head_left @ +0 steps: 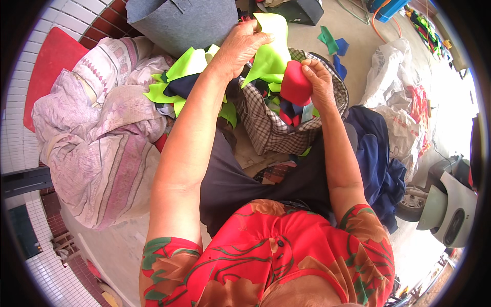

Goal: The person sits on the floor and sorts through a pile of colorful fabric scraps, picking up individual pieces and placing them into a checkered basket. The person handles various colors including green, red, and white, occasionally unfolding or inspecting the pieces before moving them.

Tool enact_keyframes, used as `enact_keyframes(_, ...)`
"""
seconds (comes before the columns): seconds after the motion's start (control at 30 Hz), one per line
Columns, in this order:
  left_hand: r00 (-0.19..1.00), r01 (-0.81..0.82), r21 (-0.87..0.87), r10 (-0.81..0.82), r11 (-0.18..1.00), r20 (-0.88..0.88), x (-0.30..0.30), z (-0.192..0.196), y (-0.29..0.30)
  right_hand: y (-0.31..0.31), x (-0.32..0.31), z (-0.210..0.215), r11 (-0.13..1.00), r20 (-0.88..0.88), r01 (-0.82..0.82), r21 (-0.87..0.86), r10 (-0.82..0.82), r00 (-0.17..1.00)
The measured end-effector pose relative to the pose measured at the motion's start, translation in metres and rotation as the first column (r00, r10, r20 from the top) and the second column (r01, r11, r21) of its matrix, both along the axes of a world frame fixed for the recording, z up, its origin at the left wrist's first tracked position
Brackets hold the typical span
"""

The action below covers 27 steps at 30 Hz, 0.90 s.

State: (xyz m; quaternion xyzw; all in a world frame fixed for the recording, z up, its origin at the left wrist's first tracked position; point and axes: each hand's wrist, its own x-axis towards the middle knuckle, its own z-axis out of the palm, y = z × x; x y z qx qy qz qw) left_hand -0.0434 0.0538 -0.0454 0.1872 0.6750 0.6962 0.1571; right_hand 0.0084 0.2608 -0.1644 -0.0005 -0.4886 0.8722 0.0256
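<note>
My left hand [244, 47] is raised in front of me, closed on a neon-yellow fabric scrap [273, 48] that hangs down to its right. In my right hand [319, 82], a red fabric piece [295, 84] with a rounded outline is pinched between thumb and fingers. Both pieces hang over an open checkered bag [263, 125], which holds scraps in red, green, navy and yellow. Left of the bag lies a heap of neon-yellow scraps [186, 62] with a dark navy piece [182, 86] among them. My left forearm hides part of this heap.
A grey felt bin [179, 25] stands behind the heap. Patterned cloth bundles [117, 112] fill the left side, beside a red board [53, 71]. Navy fabric [376, 148] and a white sack [391, 82] lie to the right. Green scraps [328, 40] are on the floor beyond the bag.
</note>
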Motion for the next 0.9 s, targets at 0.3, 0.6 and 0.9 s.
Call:
enact_keyframes(0.3, 0.995, 0.003, 0.008, -0.004, 1.000, 0.095, -0.001, 0.005, -0.015, 0.003, -0.003, -0.013, 0.761, -0.069, 0.165, 0.627, -0.157, 0.985)
enact_keyframes(0.6, 0.912, -0.410, -0.257, 0.398, 0.875, -0.099, -0.041, -0.023, -0.110, 0.016, -0.021, -0.053, 0.581, 0.022, 0.149, 0.800, -0.277, 0.961)
enact_keyframes(0.9, 0.657, -0.720, -0.666, 0.497, 0.195, -0.566, -0.039, -0.020, -0.168, 0.012, -0.081, -0.087, 0.135, 0.085, -0.081, 0.988, -0.023, 0.996)
